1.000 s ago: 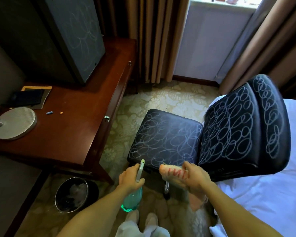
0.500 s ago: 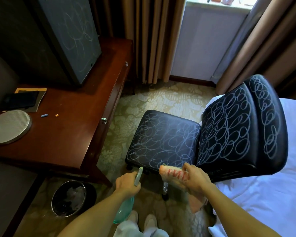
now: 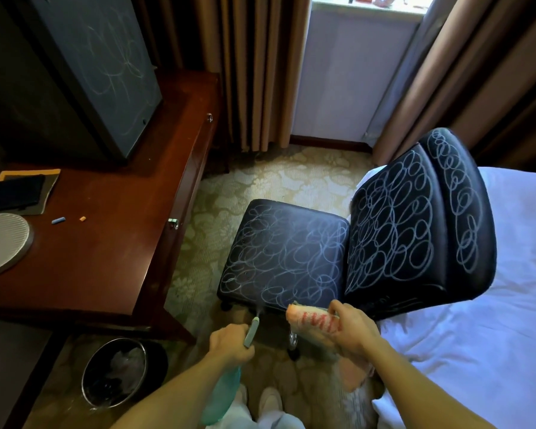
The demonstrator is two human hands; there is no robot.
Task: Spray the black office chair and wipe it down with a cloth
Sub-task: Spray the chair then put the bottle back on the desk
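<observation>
The black office chair (image 3: 285, 255) stands in front of me, its seat and backrest covered in white chalk scribbles. My left hand (image 3: 231, 340) grips a teal spray bottle (image 3: 222, 397), whose nozzle points at the seat's near edge; a faint mist shows at the nozzle tip. My right hand (image 3: 351, 331) holds a bunched pink cloth (image 3: 313, 320) with red stripes just below the seat's near right corner. The cloth's tail hangs down under my wrist.
A dark wooden desk (image 3: 106, 252) stands to the left with a chalk-marked board (image 3: 106, 66), chalk bits and a round grey base. A bin (image 3: 115, 373) sits on the carpet beside the desk. A white bed (image 3: 492, 320) lies right of the chair. Curtains hang behind.
My left hand with the bottle has dropped slightly lower and tilted the nozzle toward the seat edge. My right hand and the cloth have barely moved.
</observation>
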